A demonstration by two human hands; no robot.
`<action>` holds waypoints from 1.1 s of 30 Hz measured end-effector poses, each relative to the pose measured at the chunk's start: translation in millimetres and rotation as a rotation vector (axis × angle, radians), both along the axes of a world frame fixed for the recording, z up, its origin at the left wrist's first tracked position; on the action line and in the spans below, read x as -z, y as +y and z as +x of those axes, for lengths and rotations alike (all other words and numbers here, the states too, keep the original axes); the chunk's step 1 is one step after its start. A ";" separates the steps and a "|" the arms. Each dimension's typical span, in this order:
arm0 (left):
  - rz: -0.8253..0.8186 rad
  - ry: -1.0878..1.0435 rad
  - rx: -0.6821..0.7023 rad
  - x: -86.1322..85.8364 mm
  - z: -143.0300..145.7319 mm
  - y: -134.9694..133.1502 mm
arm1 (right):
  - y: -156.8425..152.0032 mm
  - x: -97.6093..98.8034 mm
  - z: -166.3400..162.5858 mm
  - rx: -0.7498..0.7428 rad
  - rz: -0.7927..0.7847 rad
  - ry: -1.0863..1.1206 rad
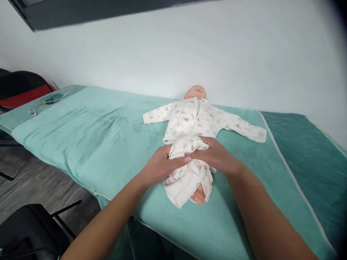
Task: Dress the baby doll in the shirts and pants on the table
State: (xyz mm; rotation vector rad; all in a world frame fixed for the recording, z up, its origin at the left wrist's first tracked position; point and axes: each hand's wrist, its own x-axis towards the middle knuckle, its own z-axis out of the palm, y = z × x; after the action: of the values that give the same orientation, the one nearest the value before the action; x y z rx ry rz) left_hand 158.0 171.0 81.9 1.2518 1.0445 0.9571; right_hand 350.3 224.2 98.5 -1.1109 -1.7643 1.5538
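A baby doll point(195, 92) lies on its back, head toward the wall, on a bed with a teal cover. It wears a white printed baby shirt point(187, 117), its sleeves spread out to both sides. Matching white baby trousers point(180, 191) are bunched around its legs, and one foot point(198, 195) shows at a leg opening. My left hand point(159, 164) grips the trousers' left side, thumb on top. From the right, my right hand point(217, 155) pinches the waist part of the same trousers. Both thumbs nearly meet in the middle; most other fingertips are hidden by cloth.
The teal bed cover point(89, 133) stretches left, with a darker teal sheet point(320, 151) at the right. A white wall point(151, 54) stands behind. Cords point(51, 101) lie at the bed's far left end. Black chairs point(32, 231) stand on the left side.
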 end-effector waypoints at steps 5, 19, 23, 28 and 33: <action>-0.137 -0.098 -0.160 -7.3 15.3 -35.4 | -4.2 -10.7 -1.5 -0.095 0.118 -0.139; -0.379 -0.424 -0.347 -25.6 37.1 -102.1 | -10.2 -12.7 -4.1 -0.330 0.302 -0.405; -0.419 -0.520 -0.535 -5.6 49.8 -115.9 | -12.3 -11.9 -6.0 -0.339 0.345 -0.492; -0.401 -0.506 -0.681 34.1 47.2 -129.5 | -15.7 -9.8 -12.6 -0.357 0.459 -0.602; -0.405 -0.431 -0.661 37.2 23.5 -128.6 | -19.1 -8.4 -17.2 -0.348 0.490 -0.639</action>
State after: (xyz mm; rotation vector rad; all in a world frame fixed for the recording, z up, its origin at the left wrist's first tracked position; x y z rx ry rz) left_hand 181.5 42.4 44.7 0.3283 1.2408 1.3517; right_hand 333.1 205.1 106.8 -1.1554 -2.6978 0.8692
